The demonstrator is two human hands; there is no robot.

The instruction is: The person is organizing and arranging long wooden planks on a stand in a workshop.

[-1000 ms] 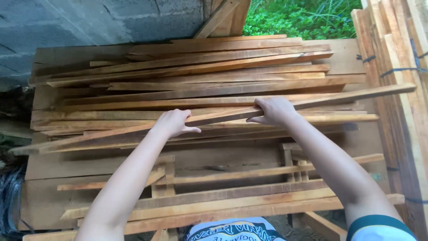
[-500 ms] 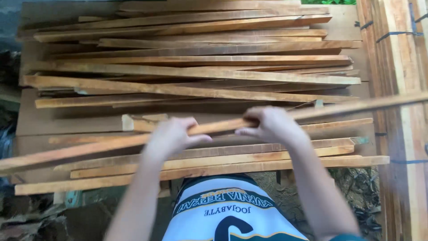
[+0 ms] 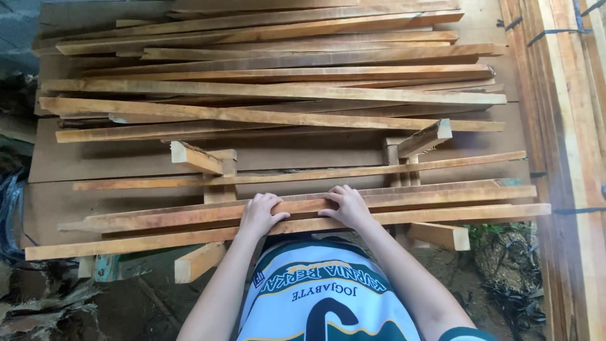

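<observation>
Wooden and reddish-brown, the long slat (image 3: 303, 207) lies crosswise near the front edge of the work surface (image 3: 126, 164), and both hands are on it. The left hand (image 3: 260, 213) is curled over its near edge, fingers bent on top; the right hand (image 3: 346, 206) rests just beside it in the same way, the two close together near the slat's middle. Both forearms reach straight forward from the body, elbows low, wrists slightly bent.

By the look of it, this is the setting-down of a slat among the front ones: it sits just behind another long slat (image 3: 189, 237). The next move seems to call for loosening the fingers without dragging the piece.

Farther back lies a loose stack of slats (image 3: 278, 82). Banded planks (image 3: 568, 95) stand along the right.
</observation>
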